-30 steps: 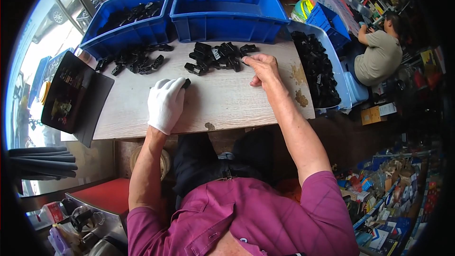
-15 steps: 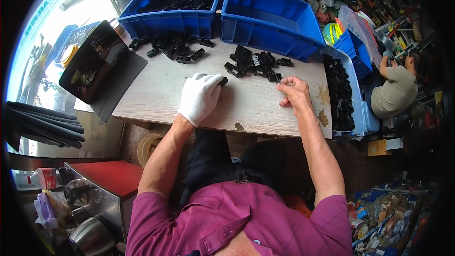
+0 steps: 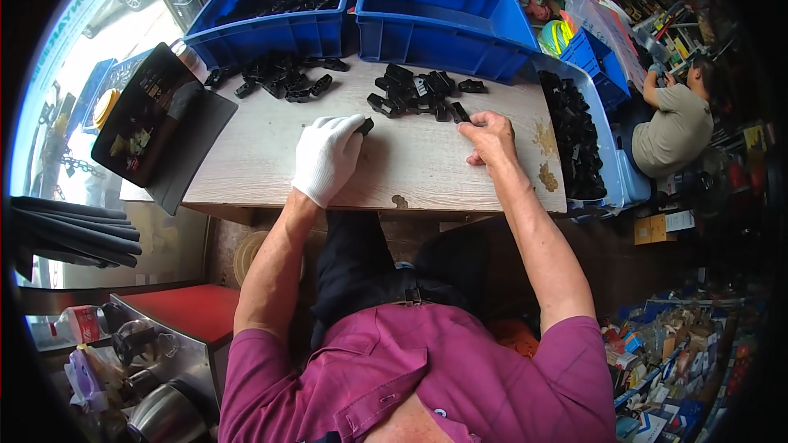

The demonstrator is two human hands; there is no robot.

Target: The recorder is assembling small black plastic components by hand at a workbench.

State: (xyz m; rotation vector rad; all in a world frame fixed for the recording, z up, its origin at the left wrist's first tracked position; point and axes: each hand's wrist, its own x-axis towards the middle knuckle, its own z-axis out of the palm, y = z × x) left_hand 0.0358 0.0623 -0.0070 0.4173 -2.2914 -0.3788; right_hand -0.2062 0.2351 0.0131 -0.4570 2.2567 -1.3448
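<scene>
- Head view, far left: a black tray (image 3: 156,127) overhangs the wooden table (image 3: 271,164), well clear of your fingers, likely parked there to leave the middle bare for work.
- Your left hand (image 3: 327,157), in a white glove, lies palm down on the table. Its fingertips close on a small black part (image 3: 366,125), thumb and forefinger pinching it while the other fingers curl loosely; the flat wrist looks meant to steady the grip.
- That part is a short, dark, blocky piece of moulded plastic, matte, poking out just past your gloved fingertips; finer detail is too small to tell.
- Beyond your left fingers sits one heap of like parts (image 3: 283,80), and behind it a blue bin (image 3: 279,29) holding more.
- Between your hands, just ahead of your right fingertips, lies a second heap (image 3: 414,92), probably kept within easy reach.
- Your right hand (image 3: 491,138) is bare, fingers bent and close together, tips touching a loose piece (image 3: 461,112) at the heap's near edge; whether it is actually gripped, I cannot tell.
- Right of your fingers a long bin (image 3: 609,166) is filled with black parts.
</scene>
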